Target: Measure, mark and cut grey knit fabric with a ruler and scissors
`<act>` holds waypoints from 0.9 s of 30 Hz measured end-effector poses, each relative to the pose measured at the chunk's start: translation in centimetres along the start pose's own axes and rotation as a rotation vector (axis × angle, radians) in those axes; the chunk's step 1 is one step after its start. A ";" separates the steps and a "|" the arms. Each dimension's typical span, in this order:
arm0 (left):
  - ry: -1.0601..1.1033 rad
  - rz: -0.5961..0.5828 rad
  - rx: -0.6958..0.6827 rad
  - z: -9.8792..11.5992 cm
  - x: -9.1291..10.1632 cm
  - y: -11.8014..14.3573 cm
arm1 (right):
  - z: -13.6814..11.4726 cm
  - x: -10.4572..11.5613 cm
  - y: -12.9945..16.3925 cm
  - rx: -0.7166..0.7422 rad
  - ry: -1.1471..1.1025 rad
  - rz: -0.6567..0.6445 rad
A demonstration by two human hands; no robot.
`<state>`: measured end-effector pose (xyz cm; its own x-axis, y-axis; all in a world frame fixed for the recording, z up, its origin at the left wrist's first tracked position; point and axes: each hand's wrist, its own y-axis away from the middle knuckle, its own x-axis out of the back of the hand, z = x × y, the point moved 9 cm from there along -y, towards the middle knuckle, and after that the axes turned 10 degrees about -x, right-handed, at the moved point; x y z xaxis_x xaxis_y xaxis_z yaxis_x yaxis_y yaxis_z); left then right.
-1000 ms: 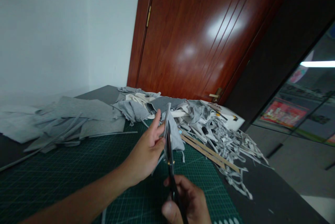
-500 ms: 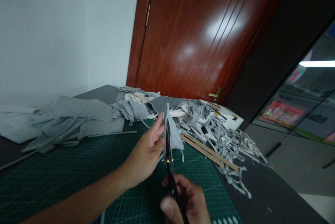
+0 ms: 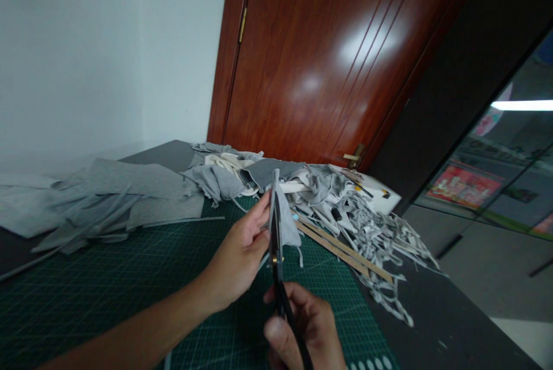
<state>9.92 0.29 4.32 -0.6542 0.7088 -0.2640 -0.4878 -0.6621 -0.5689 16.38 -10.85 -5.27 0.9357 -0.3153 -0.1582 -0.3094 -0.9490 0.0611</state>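
Observation:
My left hand (image 3: 242, 255) pinches the left side of a small piece of grey fabric (image 3: 290, 226), which stands up above the green cutting mat (image 3: 181, 289). My right hand (image 3: 309, 324) is wrapped round the handles of black scissors (image 3: 277, 266). Their blades point away from me and lie along the fabric, close to the left fingertips. Part of the cloth is hidden behind the blades and fingers. A thin grey strip dangles from its lower right corner.
Grey fabric sheets (image 3: 129, 180) lie at the left. Behind the hands are heaped cloth pieces (image 3: 220, 180), and a tangle of scrap strips (image 3: 375, 237) spreads to the right. Wooden rulers (image 3: 345, 249) rest beside it. A white box (image 3: 384, 200) stands near the door (image 3: 324, 59).
The scissors have moved slightly, and their blades now look closer together along the fabric. My left hand keeps its pinch almost in the same place.

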 end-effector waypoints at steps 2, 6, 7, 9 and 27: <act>0.008 0.005 -0.010 0.0 0.0 0.0 | -0.2 -0.1 0.0 0.011 0.010 -0.013; 0.023 -0.001 0.002 -0.3 -0.2 0.3 | -0.8 -0.3 0.1 0.035 0.008 -0.043; 0.020 -0.002 0.009 -0.4 -0.2 0.5 | -1.0 -0.3 0.1 0.036 0.000 -0.050; 0.005 0.003 0.016 -0.6 -0.2 0.7 | -1.2 -0.4 0.0 0.030 -0.007 -0.069; 0.157 0.349 0.120 -0.8 2.7 0.2 | 0.6 -1.1 -0.4 0.009 -0.034 -0.178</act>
<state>8.50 2.25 2.84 -0.7009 0.4589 -0.5460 -0.3219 -0.8867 -0.3320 15.36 -10.14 -5.68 0.9696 -0.1422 -0.1992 -0.1409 -0.9898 0.0208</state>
